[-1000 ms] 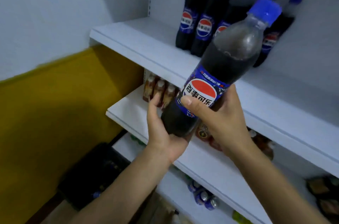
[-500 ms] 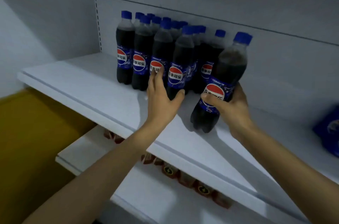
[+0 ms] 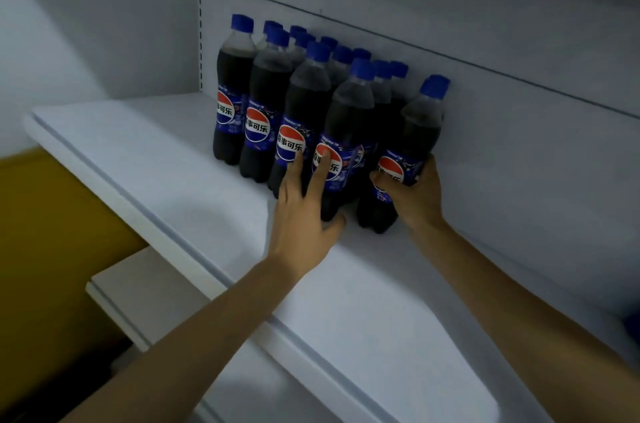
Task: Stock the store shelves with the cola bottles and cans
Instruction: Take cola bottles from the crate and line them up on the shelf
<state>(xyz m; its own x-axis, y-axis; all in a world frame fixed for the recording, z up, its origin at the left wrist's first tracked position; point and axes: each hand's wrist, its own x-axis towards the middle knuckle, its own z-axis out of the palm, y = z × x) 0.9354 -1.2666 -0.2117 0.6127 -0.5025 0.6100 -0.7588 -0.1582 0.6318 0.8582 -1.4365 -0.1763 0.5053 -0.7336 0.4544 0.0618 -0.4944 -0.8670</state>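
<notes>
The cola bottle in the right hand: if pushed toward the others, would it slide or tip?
Likely heavy for its size: the cola bottle looks nearly full. Tall and narrow, so a high push could tip it; the right hand grips at the label, lower down. The smooth white shelf probably lets it slide.

Retail shop, stocked sales shelving. Evidence:
- white tiered display shelf (image 3: pixel 166 180), second white shelf tier (image 3: pixel 138 287) below at near left
- slotted upright strip (image 3: pixel 200 41) at left edge of pale grey back panel (image 3: pixel 450 41)
- identical blue-capped dark plastic cola bottles (image 3: pixel 265 103), branded labels facing out, massed in rows against far panel
</notes>
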